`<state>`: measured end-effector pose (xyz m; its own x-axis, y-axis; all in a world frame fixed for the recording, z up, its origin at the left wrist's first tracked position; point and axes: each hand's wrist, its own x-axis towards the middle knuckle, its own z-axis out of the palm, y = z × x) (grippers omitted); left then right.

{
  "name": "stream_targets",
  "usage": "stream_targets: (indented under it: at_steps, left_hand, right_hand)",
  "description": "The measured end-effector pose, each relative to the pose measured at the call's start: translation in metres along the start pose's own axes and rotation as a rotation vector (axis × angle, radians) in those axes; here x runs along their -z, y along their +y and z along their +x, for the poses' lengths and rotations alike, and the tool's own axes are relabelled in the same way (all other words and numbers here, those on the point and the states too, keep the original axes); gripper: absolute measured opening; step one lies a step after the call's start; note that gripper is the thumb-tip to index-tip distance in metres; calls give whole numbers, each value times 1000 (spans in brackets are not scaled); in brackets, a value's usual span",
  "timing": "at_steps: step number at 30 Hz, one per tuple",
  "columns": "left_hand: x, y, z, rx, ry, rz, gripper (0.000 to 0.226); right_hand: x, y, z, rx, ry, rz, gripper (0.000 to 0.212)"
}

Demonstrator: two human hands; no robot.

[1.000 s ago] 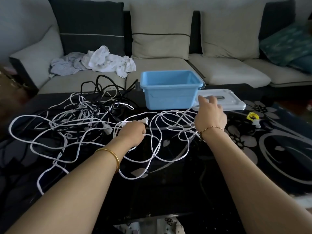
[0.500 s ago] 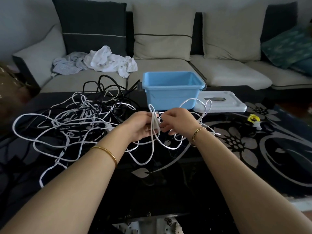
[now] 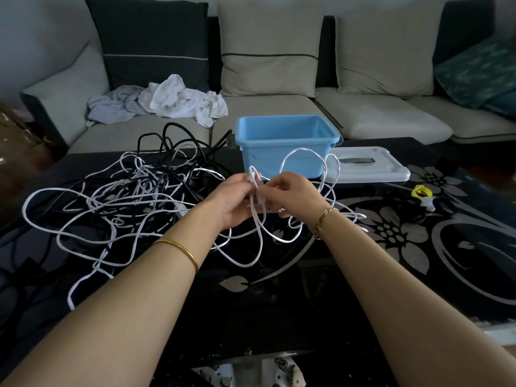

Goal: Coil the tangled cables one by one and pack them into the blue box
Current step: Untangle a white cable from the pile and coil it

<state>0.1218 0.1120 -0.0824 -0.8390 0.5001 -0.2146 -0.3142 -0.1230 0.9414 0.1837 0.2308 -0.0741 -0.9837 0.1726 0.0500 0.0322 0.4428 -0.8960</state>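
Note:
A tangle of white and black cables (image 3: 131,196) sprawls over the left half of the dark glass table (image 3: 279,317). My left hand (image 3: 234,199) and my right hand (image 3: 296,194) meet above the table's middle, both gripping strands of one white cable (image 3: 259,219). Loops of it rise in front of the blue box (image 3: 284,141) and hang down below my hands. The blue box stands open and empty at the table's far edge, just behind my hands.
The box's white lid (image 3: 363,166) lies flat to the right of the box. A small yellow item (image 3: 421,191) sits at the table's right. Behind the table is a sofa with crumpled clothes (image 3: 167,101) on its left seat.
My hands left the table, lifted the white cable and came together in front of the box. Over the last half second they shifted only slightly, with a loop now standing higher.

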Motion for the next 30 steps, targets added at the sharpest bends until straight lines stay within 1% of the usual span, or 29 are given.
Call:
stream_targets:
  at_steps: [2, 5, 6, 8, 10, 12, 13, 14, 15, 16, 17, 18, 19, 21, 22, 23, 25, 26, 27, 29, 30]
  left_hand:
    - [0, 1, 0, 29, 18, -32, 23]
    - [1, -1, 2, 96, 57, -72, 36]
    - [0, 0, 1, 109, 87, -68, 35]
    - [-2, 1, -2, 115, 141, -8, 31]
    - [0, 0, -2, 101, 149, 104, 35]
    - [4, -3, -1, 81, 146, 192, 39]
    - [5, -4, -1, 71, 152, 225, 38]
    - [7, -6, -1, 60, 158, 260, 35]
    - [9, -7, -1, 49, 162, 297, 31]
    - [11, -7, -1, 44, 167, 331, 27]
    - [13, -8, -1, 42, 170, 362, 24]
    - [16, -8, -2, 43, 177, 384, 23]
    - [18, -7, -3, 49, 189, 394, 21]
    - [21, -6, -4, 64, 207, 407, 14]
    - [22, -5, -4, 71, 212, 427, 13]
    - [22, -5, -4, 77, 218, 446, 13]
    - [21, -4, -5, 85, 256, 422, 12]
    - [21, -2, -5, 85, 289, 385, 12]
    - [21, 0, -6, 77, 320, 350, 13]
    - [19, 3, -8, 49, 359, 292, 17]
    - [18, 4, -8, 36, 368, 257, 18]
  right_hand:
    - [-1, 2, 1, -19, -57, -45, 30]
    - [-2, 5, 3, -83, -143, -94, 14]
    - [-3, 8, 3, -122, -176, -112, 17]
    - [-5, 13, 3, -205, -292, -155, 20]
    - [-3, 16, 0, -258, -423, -221, 4]
    - [4, 19, -2, -258, -504, -344, 41]
    - [7, 19, -2, -246, -508, -413, 56]
    - [10, 19, -2, -217, -470, -442, 65]
    - [13, 19, -1, -189, -397, -434, 68]
    - [16, 20, 0, -152, -282, -399, 68]
    - [19, 19, 1, -104, -153, -360, 62]
    - [24, 19, 3, -53, -25, -317, 53]
    - [28, 20, 5, -12, 66, -244, 42]
    - [34, 18, 6, 23, 155, -80, 19]
    - [35, 17, 6, 8, 201, 1, 5]
    - [36, 18, 7, -19, 270, 81, 8]
    - [42, 21, 11, -125, 465, 216, 22]
    - [45, 24, 13, -179, 542, 211, 24]
    - [48, 26, 14, -228, 576, 132, 24]
    - [48, 30, 11, -325, 516, -136, 10]
    - [46, 29, 6, -350, 474, -249, 25]
